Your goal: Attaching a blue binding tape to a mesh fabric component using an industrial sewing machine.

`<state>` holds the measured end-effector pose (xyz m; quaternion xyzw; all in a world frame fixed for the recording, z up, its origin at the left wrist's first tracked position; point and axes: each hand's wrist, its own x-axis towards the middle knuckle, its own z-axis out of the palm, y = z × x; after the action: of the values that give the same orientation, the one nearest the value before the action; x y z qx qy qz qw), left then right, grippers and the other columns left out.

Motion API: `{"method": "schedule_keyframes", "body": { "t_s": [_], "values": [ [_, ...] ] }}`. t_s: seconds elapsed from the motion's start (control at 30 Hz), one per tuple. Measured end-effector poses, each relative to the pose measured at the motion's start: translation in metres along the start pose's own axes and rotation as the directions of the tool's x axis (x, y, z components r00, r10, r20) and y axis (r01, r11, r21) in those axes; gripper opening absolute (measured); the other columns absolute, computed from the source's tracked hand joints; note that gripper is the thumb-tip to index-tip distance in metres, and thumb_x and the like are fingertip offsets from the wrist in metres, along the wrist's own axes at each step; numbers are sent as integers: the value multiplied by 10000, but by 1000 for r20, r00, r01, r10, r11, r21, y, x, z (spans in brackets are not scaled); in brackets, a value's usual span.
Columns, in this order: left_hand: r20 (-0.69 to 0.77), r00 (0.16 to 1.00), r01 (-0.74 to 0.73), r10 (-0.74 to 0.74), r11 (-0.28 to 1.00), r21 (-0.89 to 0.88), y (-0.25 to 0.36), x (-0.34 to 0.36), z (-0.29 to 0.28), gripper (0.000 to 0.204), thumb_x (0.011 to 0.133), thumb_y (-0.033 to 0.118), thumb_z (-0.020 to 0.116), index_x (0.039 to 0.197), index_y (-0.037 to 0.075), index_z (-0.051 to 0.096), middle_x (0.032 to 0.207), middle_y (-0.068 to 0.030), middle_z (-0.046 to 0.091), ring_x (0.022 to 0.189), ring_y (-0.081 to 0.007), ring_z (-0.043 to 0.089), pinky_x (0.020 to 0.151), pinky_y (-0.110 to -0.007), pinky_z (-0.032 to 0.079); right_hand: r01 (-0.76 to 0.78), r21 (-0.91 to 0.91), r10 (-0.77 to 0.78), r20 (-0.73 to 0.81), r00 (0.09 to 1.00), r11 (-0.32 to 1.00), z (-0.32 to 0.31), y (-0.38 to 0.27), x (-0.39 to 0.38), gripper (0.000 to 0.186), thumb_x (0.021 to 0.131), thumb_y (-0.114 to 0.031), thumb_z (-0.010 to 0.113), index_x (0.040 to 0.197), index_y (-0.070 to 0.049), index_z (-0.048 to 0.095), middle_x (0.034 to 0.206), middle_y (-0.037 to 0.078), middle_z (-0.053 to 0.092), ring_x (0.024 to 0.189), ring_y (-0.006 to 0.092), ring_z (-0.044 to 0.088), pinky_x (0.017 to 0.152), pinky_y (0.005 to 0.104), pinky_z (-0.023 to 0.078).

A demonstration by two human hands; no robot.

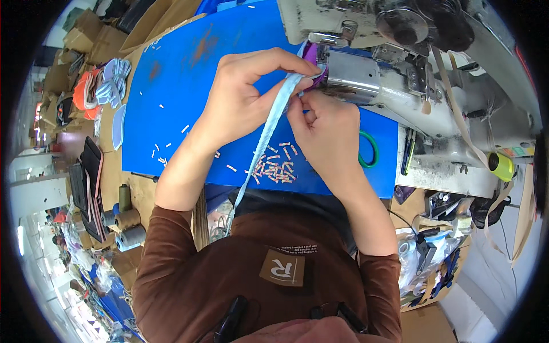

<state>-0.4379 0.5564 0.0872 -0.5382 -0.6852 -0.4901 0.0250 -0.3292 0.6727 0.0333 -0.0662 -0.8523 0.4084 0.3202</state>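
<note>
A light blue fabric strip [269, 128] runs from the sewing machine [354, 77] down across the blue tabletop to my lap. My left hand [243, 91] pinches its upper part between thumb and forefinger, close to the machine's metal arm end. A purple fabric piece [310, 53] shows behind those fingertips, against the machine. Just below, my right hand [329, 126] is closed, its thumb and forefinger pressed together by the edge of the strip and the purple fabric. What lies between the right fingertips is hidden.
Small printed tabs [277, 168] lie heaped on the blue tabletop [171, 103], with several scattered leftward. A green ring-shaped handle [374, 150] rests right of my right hand. Light blue pieces [114, 83] are stacked at far left, thread cones [130, 237] at lower left.
</note>
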Motion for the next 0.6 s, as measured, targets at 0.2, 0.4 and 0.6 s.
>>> {"method": "schedule_keyframes", "body": {
  "t_s": [0.2, 0.4, 0.6],
  "values": [
    [-5, 999, -52, 53, 990, 134, 3, -4, 4, 101, 833, 21, 745, 933, 17, 743, 986, -117, 756, 914, -230, 734, 795, -310, 575, -38, 110, 37, 14, 999, 993, 1, 1, 0, 161, 839, -108, 723, 729, -30, 635, 650, 157, 635, 565, 330, 637, 510, 419, 469],
    [14, 982, -185, 188, 943, 278, 0, 0, 7, 175, 764, -2, 747, 935, 33, 732, 956, -82, 742, 926, -265, 721, 774, -339, 587, -17, 154, 18, -8, 1000, 988, -3, 3, 2, 146, 839, -101, 729, 752, -18, 646, 640, 165, 626, 565, 333, 635, 506, 413, 458],
    [26, 960, -267, 279, 885, 382, 2, 0, 7, 199, 719, 11, 771, 910, 36, 724, 963, -68, 724, 918, -242, 699, 758, -321, 569, -21, 154, 15, 45, 999, 988, -3, 9, 3, 160, 855, -116, 716, 750, -19, 645, 648, 167, 639, 566, 341, 637, 514, 419, 473]
  ]
}}
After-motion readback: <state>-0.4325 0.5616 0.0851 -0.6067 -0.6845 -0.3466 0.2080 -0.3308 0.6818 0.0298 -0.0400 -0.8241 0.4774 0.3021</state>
